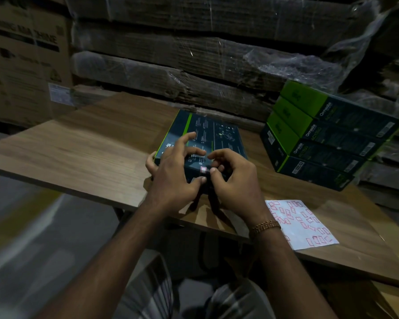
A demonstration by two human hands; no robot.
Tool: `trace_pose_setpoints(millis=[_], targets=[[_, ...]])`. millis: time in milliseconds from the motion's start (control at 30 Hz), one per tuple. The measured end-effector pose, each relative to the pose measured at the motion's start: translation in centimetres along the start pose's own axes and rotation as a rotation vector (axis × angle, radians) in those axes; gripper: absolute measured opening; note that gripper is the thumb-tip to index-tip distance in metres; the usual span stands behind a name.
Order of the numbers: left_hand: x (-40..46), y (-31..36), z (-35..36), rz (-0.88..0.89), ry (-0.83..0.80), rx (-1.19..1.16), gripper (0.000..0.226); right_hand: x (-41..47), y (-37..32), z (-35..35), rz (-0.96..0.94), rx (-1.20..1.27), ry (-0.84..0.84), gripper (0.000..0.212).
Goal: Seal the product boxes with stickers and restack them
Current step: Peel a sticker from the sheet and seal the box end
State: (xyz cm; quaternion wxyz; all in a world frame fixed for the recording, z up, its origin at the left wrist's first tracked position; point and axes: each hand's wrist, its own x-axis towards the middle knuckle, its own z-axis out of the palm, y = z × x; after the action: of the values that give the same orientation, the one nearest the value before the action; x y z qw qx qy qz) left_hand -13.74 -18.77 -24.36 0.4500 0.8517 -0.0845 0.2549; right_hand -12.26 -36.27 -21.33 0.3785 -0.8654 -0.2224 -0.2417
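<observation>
From the head camera, a dark box with a green stripe lay flat on the wooden counter, just in front of the person. The left hand gripped the box's near left corner, fingers wrapped over its edge and spread across the top, thumb pressed against the near side. The right hand sat at the near edge beside it, fingers curled, with thumb and forefinger pinched at a small red-bordered sticker on the box's near top edge. The two thumbs nearly touched. A beaded bracelet circled the right wrist.

To the right, touching that wrist's outline, a white sticker sheet with scattered red-bordered labels lay on the counter. Farther right and back stood a stack of four matching green-and-dark boxes, apart from the box in hand. Behind the counter rose flattened cardboard wrapped in clear film, and a large brown carton stood at far left. Its printing was too blurred to read.
</observation>
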Motion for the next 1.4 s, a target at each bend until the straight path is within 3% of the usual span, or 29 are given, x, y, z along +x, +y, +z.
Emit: trace_pose_setpoints(millis=[233, 400, 533, 767, 900, 1100, 1400], targets=[[0.0, 0.1, 0.1, -0.009, 0.033, -0.05, 0.084, -0.5, 0.1, 0.0, -0.05, 0.014, -0.051, 0.025], [0.0, 0.1, 0.1, -0.004, 0.032, -0.061, 0.085, -0.5, 0.1, 0.3, -0.045, -0.037, -0.086, 0.038], [0.0, 0.1, 0.1, 0.004, 0.029, -0.035, 0.092, -0.4, 0.0, 0.2, -0.016, -0.022, -0.076, 0.042], [0.1, 0.0, 0.1, 0.033, 0.001, 0.032, 0.112, -0.4, 0.3, -0.4, 0.09, 0.119, -0.029, 0.031], [0.1, 0.0, 0.1, 0.027, -0.001, 0.042, 0.115, -0.8, 0.5, -0.5, 0.081, 0.206, 0.078, 0.03], [0.3, 0.3, 0.2, 0.015, -0.004, 0.039, 0.112, -3.4, 1.9, 0.4, 0.186, -0.174, 0.461, 0.04], [0.2, 0.3, -0.6, -0.049, -0.036, -0.137, 0.092, -3.4, 2.2, 0.9, 0.13, -0.2, 0.297, 0.039]])
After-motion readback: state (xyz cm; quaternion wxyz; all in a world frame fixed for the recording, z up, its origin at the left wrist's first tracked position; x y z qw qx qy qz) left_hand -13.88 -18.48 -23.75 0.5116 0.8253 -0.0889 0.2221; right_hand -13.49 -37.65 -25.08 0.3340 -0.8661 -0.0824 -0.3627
